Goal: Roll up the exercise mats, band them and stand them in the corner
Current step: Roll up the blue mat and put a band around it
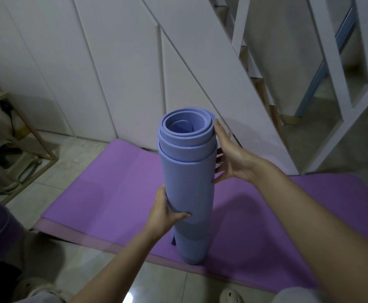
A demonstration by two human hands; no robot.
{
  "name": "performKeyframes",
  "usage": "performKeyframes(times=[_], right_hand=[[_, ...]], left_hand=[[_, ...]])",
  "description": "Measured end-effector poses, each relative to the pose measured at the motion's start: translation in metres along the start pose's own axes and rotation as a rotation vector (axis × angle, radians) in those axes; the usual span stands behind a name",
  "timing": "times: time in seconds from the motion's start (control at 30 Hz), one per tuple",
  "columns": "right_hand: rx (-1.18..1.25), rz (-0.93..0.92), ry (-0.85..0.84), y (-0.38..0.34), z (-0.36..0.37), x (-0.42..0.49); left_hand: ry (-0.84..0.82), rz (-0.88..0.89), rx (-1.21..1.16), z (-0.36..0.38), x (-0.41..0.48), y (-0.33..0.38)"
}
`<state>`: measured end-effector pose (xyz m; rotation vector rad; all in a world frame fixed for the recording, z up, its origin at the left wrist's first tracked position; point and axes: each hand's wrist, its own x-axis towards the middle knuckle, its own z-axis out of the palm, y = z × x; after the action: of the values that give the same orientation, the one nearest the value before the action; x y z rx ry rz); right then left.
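With left hand (164, 212) curled round the rolled blue mat (187, 193) and right hand (231, 158) pressed flat-fingered near its top, holding it upright on the flat purple mat (113, 193). Seemingly unbanded; banding next, coils kept tight.

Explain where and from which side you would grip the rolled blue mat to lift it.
Grip the blue mat round its middle, from both sides, palms facing. It stands upright on the purple mat, loosely rolled with no band showing, so squeezing mid-body should keep it tight. The left hand wraps there; the right hand rests higher.
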<state>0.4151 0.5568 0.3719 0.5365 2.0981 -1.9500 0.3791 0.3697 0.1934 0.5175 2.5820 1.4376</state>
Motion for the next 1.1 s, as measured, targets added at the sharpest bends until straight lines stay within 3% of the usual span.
performKeyframes(times=[0.17, 0.3, 0.43, 0.57, 0.87, 1.1], right_hand=[[-0.017, -0.038, 0.094, -0.008, -0.001, -0.004], [-0.027, -0.084, 0.240, -0.021, -0.011, -0.007], [-0.123, -0.049, 0.188, -0.015, -0.011, -0.013], [-0.187, -0.046, 0.179, -0.010, -0.004, -0.015], [-0.305, 0.035, 0.219, -0.010, -0.013, -0.018], [-0.756, -0.001, 0.323, -0.015, -0.016, -0.006]], left_hand=[[-0.126, 0.025, 0.018, -0.006, 0.005, 0.003], [-0.019, -0.047, 0.026, -0.023, 0.010, 0.026], [0.009, -0.146, -0.445, -0.050, 0.014, 0.092], [-0.040, -0.102, -0.592, -0.067, 0.021, 0.142], [-0.026, 0.034, -0.099, -0.055, 0.033, 0.157], [-0.066, 0.021, -0.140, -0.047, 0.023, 0.161]])
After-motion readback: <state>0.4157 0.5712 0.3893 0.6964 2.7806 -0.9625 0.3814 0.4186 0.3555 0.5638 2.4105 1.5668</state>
